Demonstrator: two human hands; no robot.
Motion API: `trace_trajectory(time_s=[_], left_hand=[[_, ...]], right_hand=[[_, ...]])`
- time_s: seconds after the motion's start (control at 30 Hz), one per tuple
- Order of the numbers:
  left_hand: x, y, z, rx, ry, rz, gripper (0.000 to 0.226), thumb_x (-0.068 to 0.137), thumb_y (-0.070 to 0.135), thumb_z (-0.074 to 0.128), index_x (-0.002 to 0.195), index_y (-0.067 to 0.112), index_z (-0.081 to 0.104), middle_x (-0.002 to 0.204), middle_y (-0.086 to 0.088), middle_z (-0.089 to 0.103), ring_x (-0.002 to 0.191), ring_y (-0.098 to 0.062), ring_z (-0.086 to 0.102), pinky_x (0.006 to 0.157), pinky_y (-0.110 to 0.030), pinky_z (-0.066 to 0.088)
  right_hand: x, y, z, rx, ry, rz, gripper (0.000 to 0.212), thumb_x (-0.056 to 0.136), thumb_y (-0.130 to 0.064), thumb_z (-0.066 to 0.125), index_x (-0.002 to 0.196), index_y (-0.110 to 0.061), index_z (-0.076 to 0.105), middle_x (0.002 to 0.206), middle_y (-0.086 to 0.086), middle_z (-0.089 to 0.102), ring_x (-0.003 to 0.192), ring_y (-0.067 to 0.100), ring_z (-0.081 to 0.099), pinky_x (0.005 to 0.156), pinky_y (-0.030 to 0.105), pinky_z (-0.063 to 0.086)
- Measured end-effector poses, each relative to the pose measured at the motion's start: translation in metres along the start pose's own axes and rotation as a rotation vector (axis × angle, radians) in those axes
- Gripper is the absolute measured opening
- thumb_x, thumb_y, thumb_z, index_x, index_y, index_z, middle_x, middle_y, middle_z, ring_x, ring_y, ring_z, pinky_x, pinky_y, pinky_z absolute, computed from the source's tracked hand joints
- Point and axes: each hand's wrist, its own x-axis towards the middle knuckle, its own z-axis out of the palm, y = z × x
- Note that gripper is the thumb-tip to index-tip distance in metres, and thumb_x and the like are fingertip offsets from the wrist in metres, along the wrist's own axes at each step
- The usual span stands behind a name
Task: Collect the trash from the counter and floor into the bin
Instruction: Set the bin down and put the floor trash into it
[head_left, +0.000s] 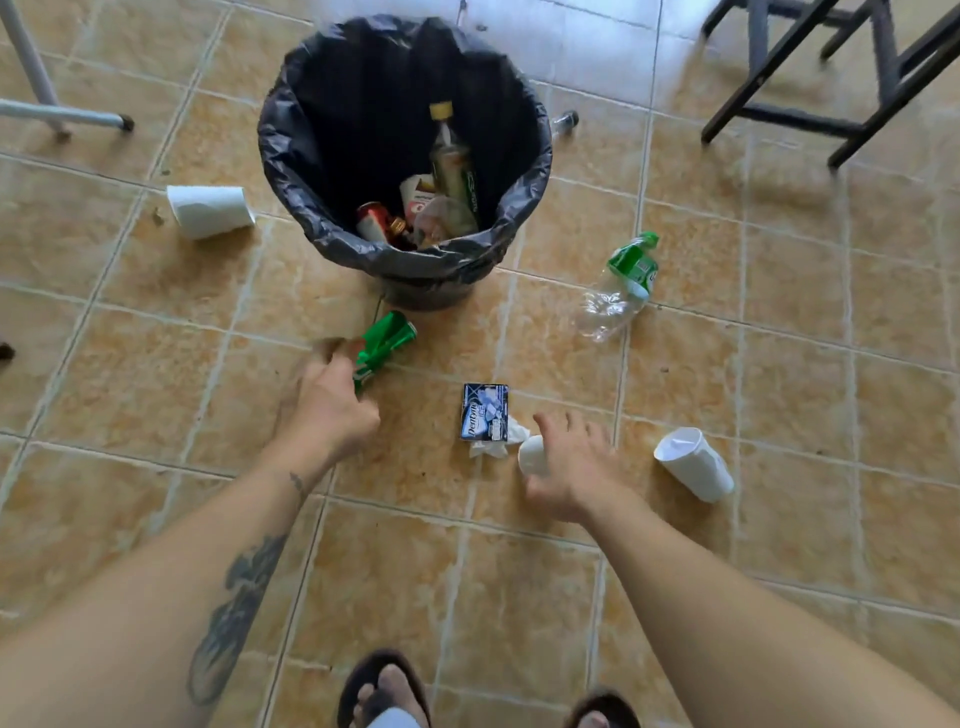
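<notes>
A round bin (524, 171) lined with a black bag stands on the tiled floor and holds a bottle, cans and cartons. My left hand (327, 405) grips a crushed green can (387, 340) just in front of the bin. My right hand (576, 467) is closed around a small white cup (532, 454) lying on the floor. Between my hands lie a blue gum box (484, 410) and a crumpled white tissue (501, 441). A white cup (693, 462) lies right of my right hand. Another white cup (210, 210) lies left of the bin. A crushed clear bottle with a green label (618, 286) lies to the bin's right.
Dark stool legs (831, 78) stand at the upper right and grey metal legs (47, 109) at the upper left. A small bottle (566, 120) pokes out behind the bin. My sandalled feet (384, 691) are at the bottom edge.
</notes>
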Motion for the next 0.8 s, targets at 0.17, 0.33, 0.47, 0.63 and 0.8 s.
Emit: trace_trajectory(time_s=[0.17,0.33,0.47,0.63,0.8], left_hand=[[0.051,-0.025,0.065,0.074,-0.039,0.043,0.076,0.091,0.041,0.055,0.156,0.021,0.021,0.159,-0.013,0.022,0.139,-0.042,0.031,0.109,-0.059,0.033],[0.063,-0.038,0.099,0.274,0.023,0.15,0.083,0.086,0.026,0.054,0.157,0.018,0.011,0.149,-0.019,0.03,0.128,-0.044,0.036,0.101,-0.063,0.032],[0.065,-0.035,0.092,0.295,0.01,0.125,0.094,0.069,0.029,0.064,0.152,0.018,0.022,0.132,-0.014,0.039,0.118,-0.042,0.042,0.092,-0.056,0.037],[0.038,-0.03,0.095,0.342,-0.153,0.069,0.07,0.063,0.034,0.058,0.132,0.022,0.045,0.124,-0.011,0.047,0.115,-0.037,0.043,0.091,-0.051,0.037],[0.021,-0.033,0.095,0.137,-0.099,0.085,0.066,0.068,0.025,0.06,0.132,0.024,0.042,0.124,-0.004,0.055,0.117,-0.034,0.044,0.092,-0.046,0.037]], right_hand=[[0.04,0.009,0.023,-0.135,-0.039,-0.033,0.057,0.082,-0.04,0.063,0.133,-0.023,0.043,0.13,0.008,0.045,0.119,0.035,0.051,0.088,0.041,0.046],[0.068,0.029,-0.001,-0.041,-0.143,-0.048,0.049,0.077,-0.026,0.061,0.124,-0.016,0.053,0.119,0.013,0.059,0.101,0.033,0.063,0.081,0.042,0.057],[0.078,0.049,-0.023,0.288,-0.183,0.023,0.032,0.082,-0.015,0.062,0.112,-0.004,0.061,0.106,0.018,0.059,0.092,0.035,0.065,0.068,0.044,0.061],[0.066,0.07,-0.013,1.008,-0.185,0.127,0.033,0.08,-0.001,0.061,0.112,0.008,0.06,0.102,0.023,0.059,0.084,0.032,0.063,0.071,0.042,0.061],[0.053,0.026,0.024,0.949,-0.126,0.025,0.04,0.054,-0.007,0.069,0.094,0.0,0.066,0.1,0.02,0.062,0.082,0.029,0.063,0.073,0.037,0.057]])
